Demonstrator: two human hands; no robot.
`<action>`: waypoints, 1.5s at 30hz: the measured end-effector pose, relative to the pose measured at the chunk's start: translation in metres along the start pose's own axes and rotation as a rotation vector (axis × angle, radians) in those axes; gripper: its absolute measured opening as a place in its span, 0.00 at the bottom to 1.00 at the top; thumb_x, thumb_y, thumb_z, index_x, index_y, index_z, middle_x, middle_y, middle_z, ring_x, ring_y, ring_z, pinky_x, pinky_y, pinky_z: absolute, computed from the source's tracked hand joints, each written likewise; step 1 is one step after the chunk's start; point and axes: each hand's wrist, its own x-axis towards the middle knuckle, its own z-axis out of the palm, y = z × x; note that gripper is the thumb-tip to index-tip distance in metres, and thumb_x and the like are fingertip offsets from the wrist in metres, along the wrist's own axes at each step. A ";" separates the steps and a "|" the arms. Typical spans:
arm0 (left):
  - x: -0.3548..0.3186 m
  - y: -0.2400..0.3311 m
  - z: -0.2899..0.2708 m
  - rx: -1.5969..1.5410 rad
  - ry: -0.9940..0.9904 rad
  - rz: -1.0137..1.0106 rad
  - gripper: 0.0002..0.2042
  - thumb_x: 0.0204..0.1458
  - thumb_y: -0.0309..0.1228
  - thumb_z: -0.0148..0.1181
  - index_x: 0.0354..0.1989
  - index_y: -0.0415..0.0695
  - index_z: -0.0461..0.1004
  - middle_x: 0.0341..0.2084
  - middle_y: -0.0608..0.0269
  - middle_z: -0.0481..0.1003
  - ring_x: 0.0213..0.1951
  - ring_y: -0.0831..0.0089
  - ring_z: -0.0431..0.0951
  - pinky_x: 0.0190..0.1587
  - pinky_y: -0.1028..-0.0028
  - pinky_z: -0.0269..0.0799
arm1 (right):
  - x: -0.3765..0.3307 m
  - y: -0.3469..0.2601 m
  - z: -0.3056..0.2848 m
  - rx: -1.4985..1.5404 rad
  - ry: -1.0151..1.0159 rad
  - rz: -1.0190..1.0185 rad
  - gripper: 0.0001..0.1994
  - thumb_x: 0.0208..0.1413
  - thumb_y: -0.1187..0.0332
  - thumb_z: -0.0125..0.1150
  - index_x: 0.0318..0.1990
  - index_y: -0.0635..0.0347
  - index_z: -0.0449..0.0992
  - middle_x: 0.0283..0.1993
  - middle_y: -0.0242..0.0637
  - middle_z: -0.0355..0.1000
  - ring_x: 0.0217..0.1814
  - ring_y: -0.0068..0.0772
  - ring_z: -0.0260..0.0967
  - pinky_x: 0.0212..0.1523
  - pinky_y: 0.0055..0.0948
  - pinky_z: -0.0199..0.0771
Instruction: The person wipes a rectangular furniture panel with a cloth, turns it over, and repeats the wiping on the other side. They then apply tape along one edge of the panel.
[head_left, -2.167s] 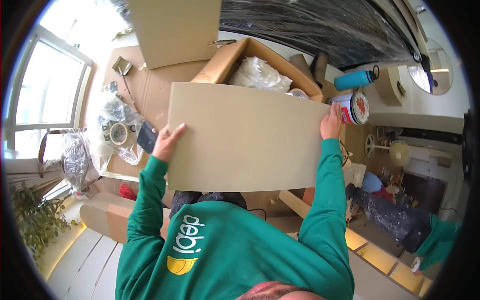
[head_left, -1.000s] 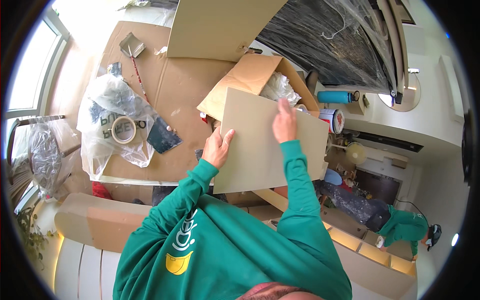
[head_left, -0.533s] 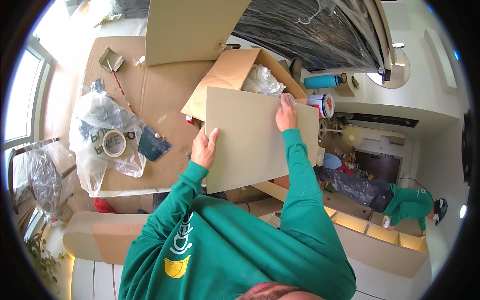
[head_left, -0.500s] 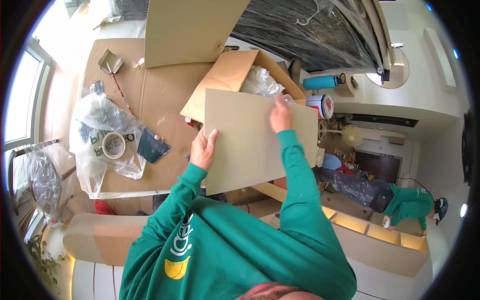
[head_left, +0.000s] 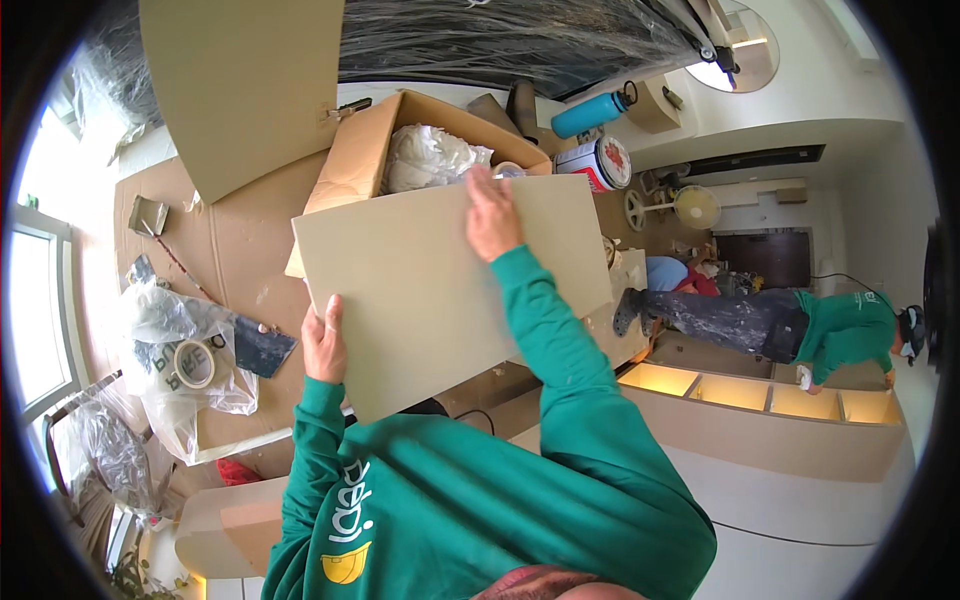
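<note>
A flat beige panel (head_left: 420,300) is held in front of my chest, tilted, its right end higher than its left. My left hand (head_left: 323,342) grips the panel's left edge, thumb on the face and the other fingers partly hidden. Stretched out over the upper edge, the fingers of my right hand (head_left: 490,218) lie on the panel's face; nothing shows under them. Just beyond the panel stands an open cardboard box (head_left: 350,170) with crumpled white plastic (head_left: 432,158) and a tape roll (head_left: 509,170) inside.
Clear plastic bag (head_left: 160,330) with a masking tape roll (head_left: 194,364) lies on cardboard at left, near a dark scraper-like piece (head_left: 262,347). A larger beige panel (head_left: 245,90) stands behind. Paint can (head_left: 600,165) and blue bottle (head_left: 588,115) sit right. A co-worker (head_left: 780,325) bends by lit shelves (head_left: 735,390).
The panel and both hands have shifted left in view, and the panel is more tilted. My right hand has slid from near its right part toward the middle of its upper edge.
</note>
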 end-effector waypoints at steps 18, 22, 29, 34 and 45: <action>-0.002 -0.052 -0.055 0.945 0.049 0.567 0.18 0.71 0.31 0.47 0.65 0.38 0.68 0.41 0.60 0.75 0.43 0.69 0.74 0.50 0.70 0.69 | -0.011 0.116 -0.012 0.098 0.311 -0.012 0.18 0.55 0.78 0.53 0.54 0.74 0.73 0.63 0.62 0.69 0.70 0.63 0.62 0.72 0.52 0.58; 0.006 -0.060 -0.055 0.419 0.106 0.183 0.17 0.71 0.38 0.49 0.56 0.36 0.73 0.39 0.67 0.75 0.40 0.78 0.73 0.43 0.75 0.69 | -0.012 0.225 -0.026 -0.185 0.269 0.234 0.21 0.53 0.75 0.55 0.55 0.75 0.73 0.64 0.63 0.68 0.68 0.63 0.64 0.70 0.52 0.62; 0.002 -0.035 -0.031 0.365 0.135 0.165 0.17 0.71 0.40 0.50 0.50 0.37 0.75 0.37 0.67 0.75 0.38 0.80 0.72 0.40 0.77 0.68 | -0.021 0.208 -0.010 -0.014 0.278 0.225 0.26 0.54 0.76 0.54 0.63 0.73 0.68 0.69 0.63 0.63 0.75 0.60 0.57 0.75 0.51 0.54; 0.003 -0.050 -0.043 0.668 0.122 0.439 0.17 0.71 0.37 0.49 0.55 0.36 0.74 0.39 0.61 0.76 0.41 0.72 0.74 0.44 0.72 0.70 | -0.022 0.202 0.002 -0.063 0.261 0.195 0.25 0.53 0.78 0.52 0.62 0.73 0.69 0.69 0.63 0.63 0.72 0.62 0.60 0.73 0.49 0.58; -0.003 -0.066 -0.066 0.967 0.013 0.537 0.18 0.70 0.29 0.46 0.66 0.42 0.68 0.45 0.53 0.76 0.44 0.59 0.74 0.50 0.62 0.68 | -0.021 0.241 -0.040 -0.130 0.204 0.298 0.19 0.57 0.75 0.50 0.56 0.70 0.73 0.62 0.59 0.70 0.67 0.59 0.65 0.67 0.52 0.64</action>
